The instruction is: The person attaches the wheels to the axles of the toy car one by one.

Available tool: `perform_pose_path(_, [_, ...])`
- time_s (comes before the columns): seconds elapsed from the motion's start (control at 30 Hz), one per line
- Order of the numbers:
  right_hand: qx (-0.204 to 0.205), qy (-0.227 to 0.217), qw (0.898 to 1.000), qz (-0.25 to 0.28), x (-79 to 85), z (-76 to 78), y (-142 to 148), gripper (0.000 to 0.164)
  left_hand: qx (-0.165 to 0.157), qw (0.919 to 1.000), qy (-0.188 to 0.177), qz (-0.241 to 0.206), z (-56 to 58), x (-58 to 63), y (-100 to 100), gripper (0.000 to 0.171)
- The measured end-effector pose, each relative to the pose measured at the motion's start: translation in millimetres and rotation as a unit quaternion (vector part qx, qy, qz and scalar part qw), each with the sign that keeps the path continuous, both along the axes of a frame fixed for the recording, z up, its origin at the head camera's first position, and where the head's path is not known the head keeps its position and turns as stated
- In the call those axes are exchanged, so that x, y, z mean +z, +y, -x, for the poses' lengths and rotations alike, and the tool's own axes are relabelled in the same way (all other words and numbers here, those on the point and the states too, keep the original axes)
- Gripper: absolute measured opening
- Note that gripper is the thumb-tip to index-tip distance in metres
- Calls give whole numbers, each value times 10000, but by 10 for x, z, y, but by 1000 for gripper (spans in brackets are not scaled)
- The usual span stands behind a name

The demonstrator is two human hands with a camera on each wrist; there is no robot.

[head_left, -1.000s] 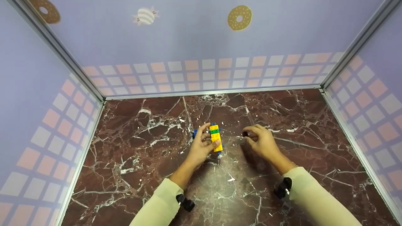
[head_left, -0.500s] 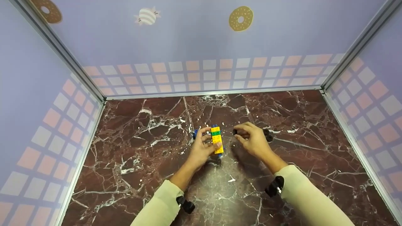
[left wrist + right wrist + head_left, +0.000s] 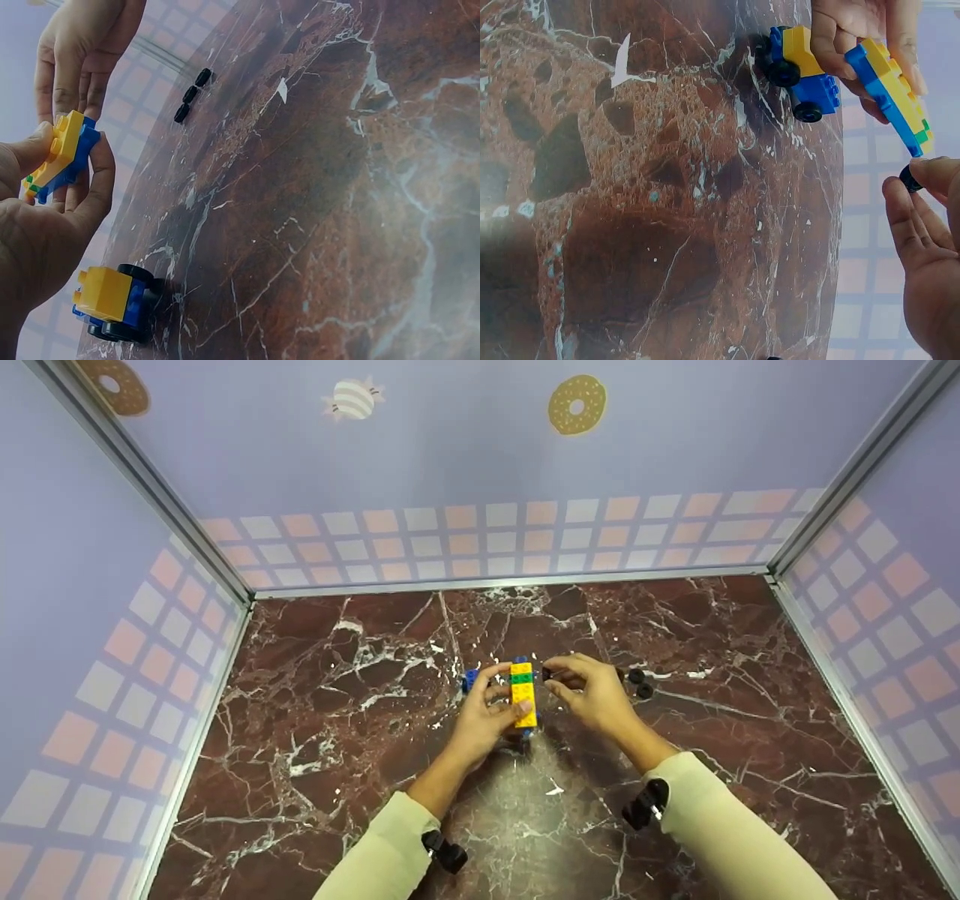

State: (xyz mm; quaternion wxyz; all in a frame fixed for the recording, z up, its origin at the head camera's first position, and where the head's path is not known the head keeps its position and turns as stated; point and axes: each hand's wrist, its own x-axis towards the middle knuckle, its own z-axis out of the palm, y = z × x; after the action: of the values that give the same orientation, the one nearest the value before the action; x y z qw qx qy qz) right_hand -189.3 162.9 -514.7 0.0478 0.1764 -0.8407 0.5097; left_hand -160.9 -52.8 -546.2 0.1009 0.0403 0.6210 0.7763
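My left hand (image 3: 478, 721) grips a toy-brick assembly (image 3: 523, 695) between thumb and fingers, raised off the table. Yellow bricks with one green brick sit on its blue base (image 3: 877, 94). My right hand (image 3: 592, 694) pinches a small black wheel (image 3: 910, 178) between thumb and fingertips, close to the assembly's far end. Whether wheel and base touch is unclear. Beside the left hand on the table stands a blue and yellow toy vehicle (image 3: 105, 294) with black wheels; in the head view the left hand partly hides it.
Several loose black wheels (image 3: 191, 94) lie on the marbled table (image 3: 360, 780), to the right of the right hand in the head view. Patterned panels (image 3: 480, 540) enclose the table at the back and both sides.
My right hand has moved left with the wheel, up to the assembly, uncovering the loose wheels behind it. The left hand and its bricks have shifted slightly right.
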Motion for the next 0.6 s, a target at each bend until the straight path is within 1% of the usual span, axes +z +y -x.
perform_pose_path(0.27, [157, -50, 9995, 254, 17, -11, -11, 33, -12, 10000, -18, 3, -25, 23, 32, 75])
perform_pose_path(0.37, [152, -30, 9996, 249, 11, -11, -6, 33, -41, 10000, -78, -45, -41, 36, 34, 75])
perform_pose_path(0.6, [187, -45, 9995, 267, 20, -24, -4, 32, -96, 9999, -46, -107, -54, 42, 35, 74])
